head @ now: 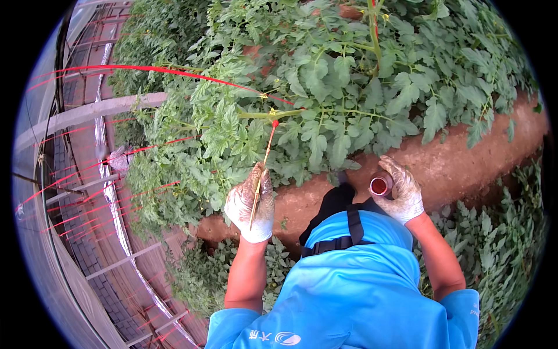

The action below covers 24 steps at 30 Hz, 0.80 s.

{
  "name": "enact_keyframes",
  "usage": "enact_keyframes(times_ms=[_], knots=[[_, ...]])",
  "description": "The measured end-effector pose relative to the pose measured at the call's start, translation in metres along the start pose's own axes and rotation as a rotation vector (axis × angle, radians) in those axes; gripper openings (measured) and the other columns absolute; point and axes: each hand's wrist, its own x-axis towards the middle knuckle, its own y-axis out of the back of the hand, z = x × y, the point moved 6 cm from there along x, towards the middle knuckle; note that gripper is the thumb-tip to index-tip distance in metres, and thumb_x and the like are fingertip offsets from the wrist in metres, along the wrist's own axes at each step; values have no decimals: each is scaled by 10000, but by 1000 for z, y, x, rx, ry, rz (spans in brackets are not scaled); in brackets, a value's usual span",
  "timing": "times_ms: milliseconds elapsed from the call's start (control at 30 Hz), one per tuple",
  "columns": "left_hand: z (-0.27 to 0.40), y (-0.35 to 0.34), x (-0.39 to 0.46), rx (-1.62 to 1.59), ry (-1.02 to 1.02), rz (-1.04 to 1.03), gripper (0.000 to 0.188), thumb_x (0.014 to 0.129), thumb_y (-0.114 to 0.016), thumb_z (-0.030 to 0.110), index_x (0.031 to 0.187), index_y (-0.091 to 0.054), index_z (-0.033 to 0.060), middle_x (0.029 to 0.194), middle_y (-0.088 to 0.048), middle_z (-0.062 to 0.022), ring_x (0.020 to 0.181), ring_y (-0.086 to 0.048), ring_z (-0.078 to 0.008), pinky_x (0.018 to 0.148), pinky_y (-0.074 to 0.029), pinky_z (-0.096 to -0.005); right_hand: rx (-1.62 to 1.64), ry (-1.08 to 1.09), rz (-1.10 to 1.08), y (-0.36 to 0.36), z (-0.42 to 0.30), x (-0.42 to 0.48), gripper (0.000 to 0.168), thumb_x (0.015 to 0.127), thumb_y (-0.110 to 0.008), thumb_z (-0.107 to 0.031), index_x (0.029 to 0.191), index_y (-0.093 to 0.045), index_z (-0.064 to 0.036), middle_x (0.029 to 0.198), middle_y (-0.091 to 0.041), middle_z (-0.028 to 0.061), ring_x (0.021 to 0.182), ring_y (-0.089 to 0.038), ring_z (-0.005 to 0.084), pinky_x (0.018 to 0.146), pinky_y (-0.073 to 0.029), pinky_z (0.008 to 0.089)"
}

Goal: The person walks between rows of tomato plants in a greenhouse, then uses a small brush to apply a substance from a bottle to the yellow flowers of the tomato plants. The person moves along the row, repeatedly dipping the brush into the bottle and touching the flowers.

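Note:
Between the thumb and fingers of my left hand (253, 205), in a stained white glove, is a thin stick (264, 171). Its red tip (275, 124) is just below a yellow tomato flower (273, 111); I cannot tell whether they touch. My right hand (403, 189), gloved the same way, grips a small dark bottle (381, 183). Red liquid (378, 186) shows through the bottle's open mouth. Leafy tomato plants (318, 135) fill the space ahead of my hands, and a green stem (270, 115) runs behind the flower.
Red strings (174, 72) stretch from the plants toward the left side. A pale curved beam (91, 112) crosses there, near plastic sheeting (32, 218). Bare reddish soil (462, 152) runs between plant rows. More plants (488, 244) grow at the lower right.

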Motion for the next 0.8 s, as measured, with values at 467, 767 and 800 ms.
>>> enact_keyframes(times_ms=[467,767,800], knots=[[-4,3,-15,16,-44,-1,223,881,-774,-33,1091,-722,20,999,-777,-151,811,-753,-246,732,-589,-341,-37,-20,-2,7,-4,5,685,739,-875,-189,1357,-596,-96,1400,-625,127,1243,-627,328,1038,-511,425],[-13,-10,-17,114,-94,21,289,825,-838,23,1081,-719,82,899,-772,-73,591,-637,-214,581,-516,-328,13,18,-15,1,0,6,797,694,-898,-239,1410,-573,-112,1436,-595,119,1278,-591,338,1077,-472,440],[-15,-11,-17,122,-93,18,289,827,-839,30,1084,-719,82,892,-770,-71,589,-633,-215,583,-516,-331,3,15,-19,2,0,6,800,692,-900,-241,1410,-572,-109,1436,-594,122,1280,-590,338,1077,-472,440]])
